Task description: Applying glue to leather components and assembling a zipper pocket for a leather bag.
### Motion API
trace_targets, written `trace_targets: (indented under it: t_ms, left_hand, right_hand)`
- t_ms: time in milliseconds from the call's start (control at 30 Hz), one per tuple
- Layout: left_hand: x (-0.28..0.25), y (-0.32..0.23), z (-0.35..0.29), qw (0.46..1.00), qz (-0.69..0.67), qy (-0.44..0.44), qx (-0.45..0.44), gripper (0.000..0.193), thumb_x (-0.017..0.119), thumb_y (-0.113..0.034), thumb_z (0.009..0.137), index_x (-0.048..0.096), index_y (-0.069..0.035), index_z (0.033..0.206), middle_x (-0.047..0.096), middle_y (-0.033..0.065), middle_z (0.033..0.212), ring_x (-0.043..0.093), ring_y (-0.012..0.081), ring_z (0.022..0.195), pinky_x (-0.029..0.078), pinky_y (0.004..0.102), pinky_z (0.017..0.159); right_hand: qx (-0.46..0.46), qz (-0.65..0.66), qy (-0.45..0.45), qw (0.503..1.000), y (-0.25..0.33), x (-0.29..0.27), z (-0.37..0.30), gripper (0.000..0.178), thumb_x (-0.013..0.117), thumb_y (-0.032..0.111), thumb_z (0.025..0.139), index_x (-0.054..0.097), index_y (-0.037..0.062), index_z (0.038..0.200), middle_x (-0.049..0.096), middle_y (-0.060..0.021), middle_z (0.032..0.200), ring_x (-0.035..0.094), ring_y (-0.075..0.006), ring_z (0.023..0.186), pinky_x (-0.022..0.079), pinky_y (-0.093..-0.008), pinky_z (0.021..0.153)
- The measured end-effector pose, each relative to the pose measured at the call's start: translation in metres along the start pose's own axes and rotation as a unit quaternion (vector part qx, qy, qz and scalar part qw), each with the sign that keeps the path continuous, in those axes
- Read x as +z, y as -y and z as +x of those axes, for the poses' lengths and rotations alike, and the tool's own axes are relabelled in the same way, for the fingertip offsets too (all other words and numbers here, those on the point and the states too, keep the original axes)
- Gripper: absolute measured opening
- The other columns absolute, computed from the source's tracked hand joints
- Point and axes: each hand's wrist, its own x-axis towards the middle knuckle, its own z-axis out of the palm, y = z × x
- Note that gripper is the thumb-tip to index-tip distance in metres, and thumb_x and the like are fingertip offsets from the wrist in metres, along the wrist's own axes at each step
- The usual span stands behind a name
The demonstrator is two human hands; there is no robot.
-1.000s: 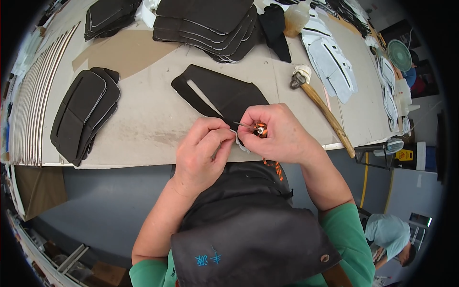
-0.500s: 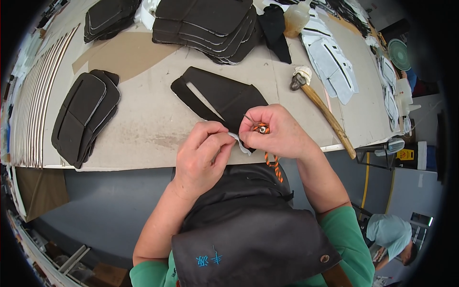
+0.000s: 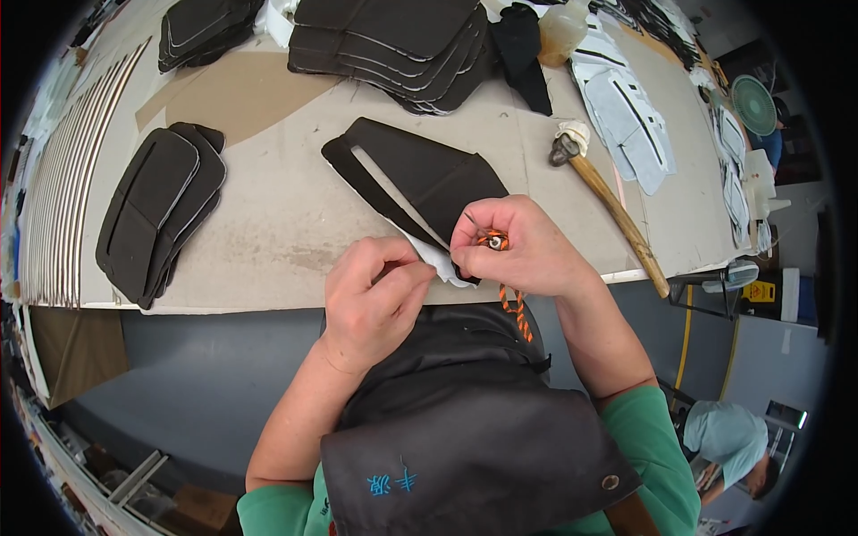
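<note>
A black fabric panel with a long slot lies at the table's front edge, its near corner between my hands. White backing shows along its near side, partly lifted from the black. My left hand is closed in a pinch on the white backing. My right hand is closed round a slim metal tool whose dark tip sticks out past the fingers; its kind is mostly hidden. An orange-and-black cord hangs from that hand, whose fingertips also touch the panel's near corner.
Stacked black panels lie at left, with a larger stack at the back. A wooden-handled hammer rests at right, near white panels and a bottle. A seated person is at lower right.
My left hand has drawn slightly left and down, and more of the white backing now shows beside the black panel. My right hand has barely moved.
</note>
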Motion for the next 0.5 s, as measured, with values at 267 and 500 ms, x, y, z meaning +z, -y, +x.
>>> trace_targets:
  t_ms: [267,500]
  left_hand:
    - [0.0013,0.0028,0.0027,1.000,-0.004,-0.014,0.018,0.022,0.078,0.011,0.067,0.066,-0.004,0.078,0.064,0.0074,0.086,0.062,0.0186,0.069,0.049,0.0289,0.055]
    - [0.0015,-0.0001,-0.0017,1.000,0.002,-0.002,-0.006,0.023,0.079,0.008,0.064,0.070,-0.005,0.081,0.060,0.0051,0.085,0.059,0.0191,0.067,0.047,0.0307,0.057]
  right_hand:
    - [-0.004,0.007,0.013,1.000,0.0041,0.0026,0.0001,0.007,0.067,0.006,0.082,0.067,-0.0004,0.081,0.066,-0.0007,0.072,0.057,-0.0044,0.067,0.047,-0.0228,0.061]
    - [-0.022,-0.002,0.007,1.000,0.0032,0.0053,0.0003,0.004,0.067,0.004,0.082,0.066,0.0005,0.080,0.064,0.0014,0.070,0.055,-0.0024,0.065,0.045,-0.0205,0.058]
